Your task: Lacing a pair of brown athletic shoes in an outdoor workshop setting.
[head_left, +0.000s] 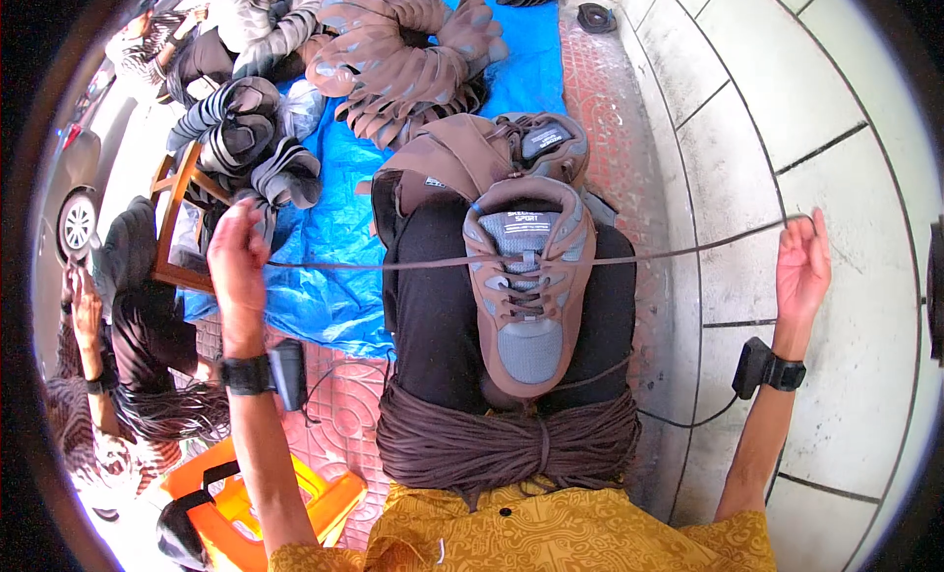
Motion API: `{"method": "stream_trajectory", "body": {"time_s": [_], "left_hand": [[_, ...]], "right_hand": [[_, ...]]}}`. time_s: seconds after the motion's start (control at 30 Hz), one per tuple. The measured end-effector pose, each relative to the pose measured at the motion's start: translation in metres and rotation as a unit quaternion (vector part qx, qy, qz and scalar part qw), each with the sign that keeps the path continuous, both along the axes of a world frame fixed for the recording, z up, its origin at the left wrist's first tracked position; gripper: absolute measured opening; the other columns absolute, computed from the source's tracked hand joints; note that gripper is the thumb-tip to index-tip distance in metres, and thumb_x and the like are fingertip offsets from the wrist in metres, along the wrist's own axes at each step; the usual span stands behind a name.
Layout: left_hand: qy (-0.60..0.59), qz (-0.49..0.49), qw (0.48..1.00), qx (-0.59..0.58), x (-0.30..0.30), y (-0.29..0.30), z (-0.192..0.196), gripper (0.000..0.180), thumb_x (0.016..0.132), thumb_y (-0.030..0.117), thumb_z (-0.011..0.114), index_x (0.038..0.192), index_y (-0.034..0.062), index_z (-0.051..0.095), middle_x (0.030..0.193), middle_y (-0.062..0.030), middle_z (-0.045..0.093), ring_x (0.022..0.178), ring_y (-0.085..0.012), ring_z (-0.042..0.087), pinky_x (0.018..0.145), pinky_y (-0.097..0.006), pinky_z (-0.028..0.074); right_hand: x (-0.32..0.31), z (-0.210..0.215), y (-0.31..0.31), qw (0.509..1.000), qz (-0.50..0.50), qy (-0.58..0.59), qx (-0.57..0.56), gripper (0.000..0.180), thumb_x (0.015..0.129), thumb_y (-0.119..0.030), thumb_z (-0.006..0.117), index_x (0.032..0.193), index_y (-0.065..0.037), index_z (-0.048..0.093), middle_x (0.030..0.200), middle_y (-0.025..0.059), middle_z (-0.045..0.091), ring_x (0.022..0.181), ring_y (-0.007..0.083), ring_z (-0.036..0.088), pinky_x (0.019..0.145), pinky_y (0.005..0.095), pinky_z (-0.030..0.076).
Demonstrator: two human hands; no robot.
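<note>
A brown and grey sports shoe [531, 352] rests on my lap, toe toward me. Its brown shoelace [678, 254] is partly threaded; the two free lengths stretch out nearly straight to either side. At the left, my left hand [238, 253] is closed on one length. My right hand [804, 262], out by the wall, pinches the other length between thumb and fingers. Across my thighs lies a thick bundle of brown laces [506, 439], tied at its middle. Just beyond my knees sit more brown shoe uppers [442, 154] and another brown shoe [559, 144].
A blue tarp [339, 297] carries a ring of brown shoe uppers [393, 51] and stacks of grey ones. A wooden stool [182, 218] and an orange plastic stool [339, 503] stand left. A tiled wall [747, 307] rises right. Other people work at the left, near a car [84, 194].
</note>
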State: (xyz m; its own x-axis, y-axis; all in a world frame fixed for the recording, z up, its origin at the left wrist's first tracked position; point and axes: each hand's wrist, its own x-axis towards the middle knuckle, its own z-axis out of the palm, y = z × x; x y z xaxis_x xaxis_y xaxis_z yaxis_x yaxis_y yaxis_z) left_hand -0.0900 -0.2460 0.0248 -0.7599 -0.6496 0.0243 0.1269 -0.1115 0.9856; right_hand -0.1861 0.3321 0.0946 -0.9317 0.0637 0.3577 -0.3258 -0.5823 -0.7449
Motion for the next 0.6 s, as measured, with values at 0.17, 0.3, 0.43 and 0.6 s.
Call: {"method": "stream_trajectory", "body": {"time_s": [0.17, 0.3, 0.43, 0.6], "left_hand": [[-0.055, -0.185, 0.972, -0.137, -0.009, 0.121, -0.007, 0.012, 0.079, 0.005, 0.054, 0.089, 0.0068, 0.061, 0.066, 0.001, 0.055, 0.051, -0.003, 0.045, 0.044, -0.017, 0.036], [-0.036, -0.209, 0.941, -0.265, -0.003, 0.165, -0.013, 0.007, 0.077, 0.003, 0.058, 0.084, 0.0018, 0.057, 0.066, -0.0066, 0.057, 0.06, -0.0107, 0.055, 0.056, -0.025, 0.045], [-0.019, -0.204, 0.928, -0.312, -0.006, 0.177, -0.017, 0.007, 0.076, 0.0, 0.058, 0.083, 0.001, 0.056, 0.068, -0.0063, 0.058, 0.063, -0.0069, 0.053, 0.058, -0.023, 0.044], [-0.043, -0.191, 0.938, -0.286, -0.007, 0.179, -0.021, 0.008, 0.075, 0.001, 0.059, 0.083, 0.0015, 0.057, 0.067, -0.0069, 0.058, 0.06, -0.0075, 0.053, 0.056, -0.023, 0.044]], "right_hand": [[0.02, -0.006, -0.115, 0.84, -0.002, -0.008, 0.543, 0.028, 0.071, -0.003, 0.056, 0.099, -0.002, 0.059, 0.083, 0.0082, 0.064, 0.075, 0.0162, 0.06, 0.068, 0.0284, 0.046], [0.032, -0.007, -0.179, 0.752, 0.09, 0.212, 0.617, 0.02, 0.072, -0.009, 0.061, 0.091, -0.003, 0.061, 0.077, 0.0104, 0.062, 0.069, 0.0213, 0.061, 0.062, 0.0295, 0.048], [0.032, -0.021, -0.221, 0.709, 0.078, 0.296, 0.636, 0.013, 0.069, -0.006, 0.059, 0.081, -0.003, 0.058, 0.065, 0.0093, 0.057, 0.063, 0.0242, 0.058, 0.058, 0.0324, 0.047], [0.025, -0.028, -0.252, 0.648, 0.047, 0.302, 0.698, 0.024, 0.062, -0.003, 0.064, 0.086, -0.001, 0.058, 0.073, 0.0126, 0.059, 0.067, 0.0292, 0.058, 0.061, 0.0349, 0.048]]}}
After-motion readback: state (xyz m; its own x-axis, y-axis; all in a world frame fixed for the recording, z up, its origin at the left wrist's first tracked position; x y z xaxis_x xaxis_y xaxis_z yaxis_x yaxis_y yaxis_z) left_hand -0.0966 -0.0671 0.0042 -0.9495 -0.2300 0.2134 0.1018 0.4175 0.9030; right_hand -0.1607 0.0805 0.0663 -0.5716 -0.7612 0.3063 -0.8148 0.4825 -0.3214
